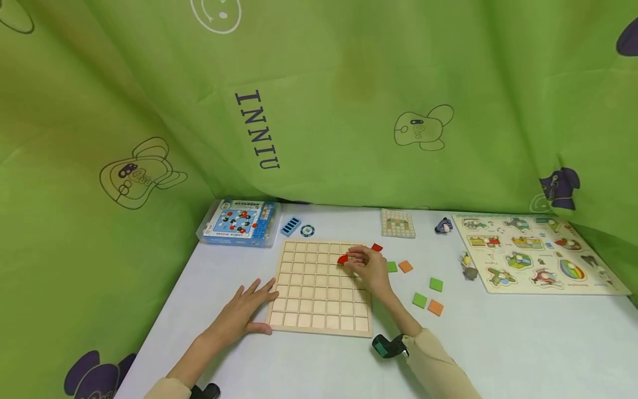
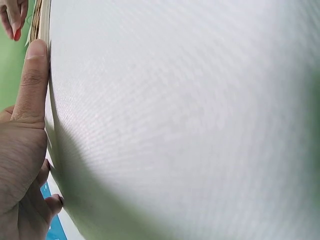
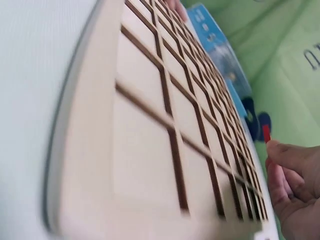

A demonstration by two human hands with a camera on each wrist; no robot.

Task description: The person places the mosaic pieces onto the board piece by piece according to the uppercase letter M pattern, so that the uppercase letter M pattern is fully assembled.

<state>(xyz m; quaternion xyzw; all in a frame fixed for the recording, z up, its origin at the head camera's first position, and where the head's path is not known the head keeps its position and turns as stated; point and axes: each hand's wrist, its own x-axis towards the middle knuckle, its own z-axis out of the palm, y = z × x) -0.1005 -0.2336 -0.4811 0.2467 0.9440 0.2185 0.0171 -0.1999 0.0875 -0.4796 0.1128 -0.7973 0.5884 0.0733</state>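
Observation:
A square wooden grid board (image 1: 320,290) lies on the white table, its cells bare in the head view apart from those the right hand covers. Fingers spread, my left hand (image 1: 241,310) touches the board's left edge; the left wrist view shows the thumb (image 2: 32,82) straight along the board's side. Over the board's upper right part, my right hand (image 1: 371,271) pinches a small red piece (image 1: 342,259) with a curved edge between thumb and fingertips. The same red piece (image 3: 266,133) stands above the board in the right wrist view. Another red piece (image 1: 376,247) lies just beyond that hand.
Green tiles (image 1: 420,300) and orange tiles (image 1: 436,307) lie right of the board. Behind are a pattern card (image 1: 397,223), a blue boxed set (image 1: 239,223), a round chip (image 1: 307,230) and a small figurine (image 1: 443,225). A picture puzzle board (image 1: 538,255) lies far right.

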